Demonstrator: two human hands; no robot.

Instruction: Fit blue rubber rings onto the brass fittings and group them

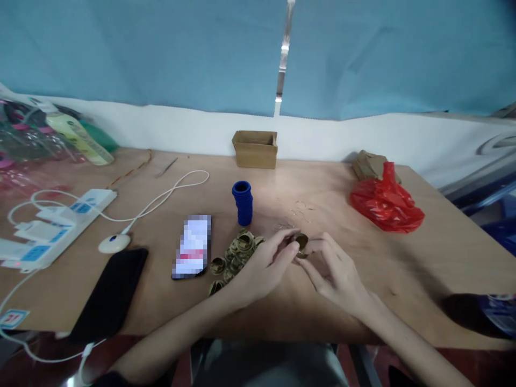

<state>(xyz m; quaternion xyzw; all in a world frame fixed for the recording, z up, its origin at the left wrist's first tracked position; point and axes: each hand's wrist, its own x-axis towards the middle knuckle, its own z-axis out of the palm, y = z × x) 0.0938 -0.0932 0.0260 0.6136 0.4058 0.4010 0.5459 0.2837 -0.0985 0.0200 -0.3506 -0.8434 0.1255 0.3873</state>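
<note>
Pile of gold-coloured rings point(237, 255) sits just beside the left hand point(268, 263), probably for easy reach. That hand's fingers are clamped on one gold-coloured ring point(300, 243) above the tabletop point(193, 312); fingers of the right hand point(338, 271) pinch its other side, I'd guess to steady it. Sticker point(14, 319) at far left? Too blurry to read.

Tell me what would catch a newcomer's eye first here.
Probably the knotted red plastic bag toward the right of the table, and the upright blue ridged cylinder near the middle. Front and center, the left hand and right hand meet at a brass-colored ring, with a heap of similar rings beside the left hand.
</note>
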